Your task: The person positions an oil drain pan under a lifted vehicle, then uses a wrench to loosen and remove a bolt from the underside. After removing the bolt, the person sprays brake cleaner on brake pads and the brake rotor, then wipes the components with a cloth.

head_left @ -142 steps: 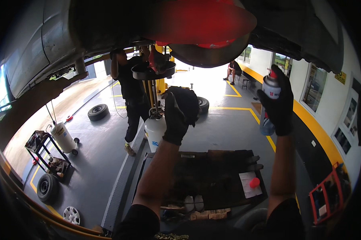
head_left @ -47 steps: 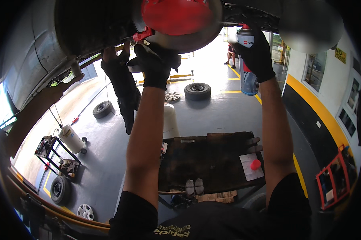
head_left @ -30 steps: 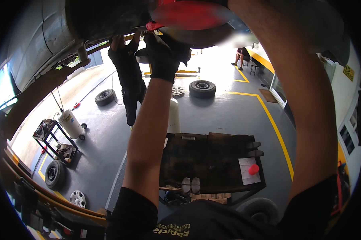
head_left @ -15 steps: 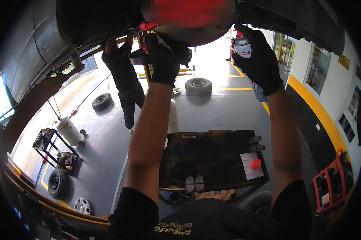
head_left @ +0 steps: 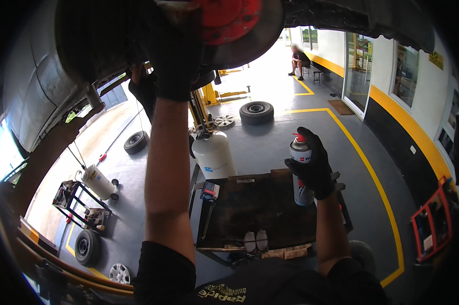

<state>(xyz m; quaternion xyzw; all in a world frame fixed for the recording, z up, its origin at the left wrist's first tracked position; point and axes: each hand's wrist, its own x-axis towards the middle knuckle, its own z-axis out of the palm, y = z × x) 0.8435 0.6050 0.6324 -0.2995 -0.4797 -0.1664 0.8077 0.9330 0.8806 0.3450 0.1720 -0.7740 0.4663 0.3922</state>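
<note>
Overhead is a brake disc [head_left: 269,38] with a red hub face [head_left: 232,20], under a raised vehicle. My left hand [head_left: 176,58], in a black glove, reaches up beside the disc's left side; its fingers blend into the dark parts and blur, so its grip is hidden. Lower down on the right, my gloved right hand [head_left: 317,165] is wrapped round a spray can [head_left: 301,152] with a red top, held upright over the far right part of a dark work cart [head_left: 245,208]. Two pale brake pads [head_left: 255,241] lie near the cart's front edge.
A small blue and red box [head_left: 209,191] sits on the cart's left corner. Behind it stands a white tank [head_left: 214,155]. Tyres [head_left: 256,112] lie on the floor. A person [head_left: 143,94] stands behind my left arm; another [head_left: 299,62] sits far off. A red rack [head_left: 433,223] stands right.
My right hand has come down from beside the disc to above the cart, bringing the spray can. My left hand has risen and shifted left. The view has swung, showing the disc's red face more clearly.
</note>
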